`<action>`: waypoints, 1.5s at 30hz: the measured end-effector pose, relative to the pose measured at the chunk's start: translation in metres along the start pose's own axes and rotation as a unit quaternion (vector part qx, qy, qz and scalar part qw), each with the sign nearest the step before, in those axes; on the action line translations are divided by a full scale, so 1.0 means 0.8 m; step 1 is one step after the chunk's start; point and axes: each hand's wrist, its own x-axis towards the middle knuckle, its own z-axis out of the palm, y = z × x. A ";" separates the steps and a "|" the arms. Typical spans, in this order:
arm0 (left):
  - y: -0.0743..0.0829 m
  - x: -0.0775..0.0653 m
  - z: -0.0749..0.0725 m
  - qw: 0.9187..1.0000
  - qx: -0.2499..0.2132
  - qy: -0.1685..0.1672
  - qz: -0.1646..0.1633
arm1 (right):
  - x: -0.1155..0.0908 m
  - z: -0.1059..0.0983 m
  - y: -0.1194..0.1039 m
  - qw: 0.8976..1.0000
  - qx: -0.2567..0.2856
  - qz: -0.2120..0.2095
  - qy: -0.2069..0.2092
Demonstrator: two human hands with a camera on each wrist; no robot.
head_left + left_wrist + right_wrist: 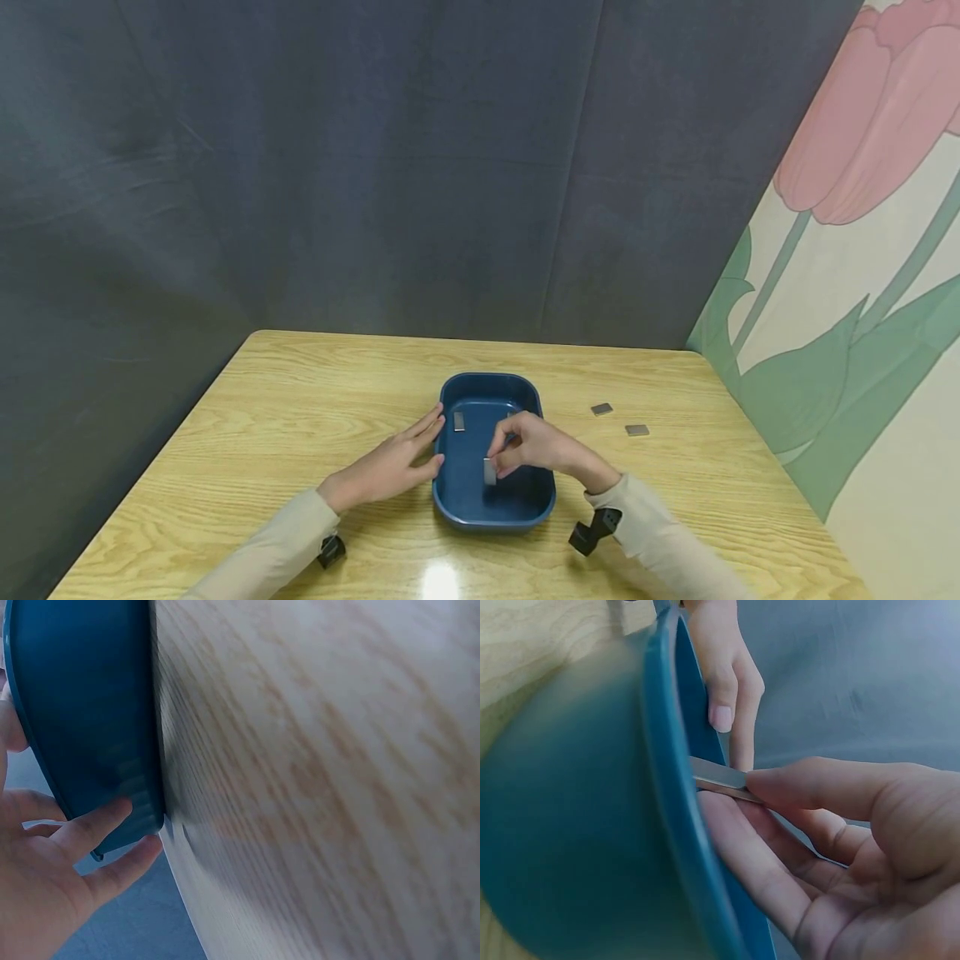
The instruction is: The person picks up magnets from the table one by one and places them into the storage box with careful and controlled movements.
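Note:
A deep blue plastic basin [487, 525] with rounded corners stands on the table. My right hand [528, 446] reaches over its right side and pinches a small flat grey metallic block [490, 472] between thumb and fingers, inside the rim. In the right wrist view the block [720, 772] shows edge-on, the thumb on its upper face. My left hand [393, 467] touches the basin's left wall, fingers extended; the left wrist view shows its fingertips [112, 814] against the outside of the wall. A similar grey block [459, 421] lies in the basin near the left wall.
On the table to the right of the basin lie two more flat grey blocks, a farther one [602, 409] and a nearer one [637, 430]. A dark curtain [420, 167] hangs behind the wooden table [300, 400]. A wall painted with tulips [847, 250] stands at right.

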 end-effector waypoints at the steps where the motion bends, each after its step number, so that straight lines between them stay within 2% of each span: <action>1: 0.000 0.000 0.000 1.000 0.000 0.000 0.000 | 0.001 0.001 0.000 1.000 -0.001 0.000 -0.001; 21: -0.001 0.000 -0.001 1.000 0.002 -0.004 0.001 | 0.017 0.027 0.000 1.000 0.007 0.004 -0.021; 38: -0.001 0.000 0.000 1.000 0.002 -0.005 0.000 | 0.025 0.046 0.007 0.999 0.022 0.027 -0.018; 45: -0.001 0.000 0.001 1.000 0.003 -0.002 0.003 | 0.026 0.051 0.010 1.000 0.007 0.024 -0.017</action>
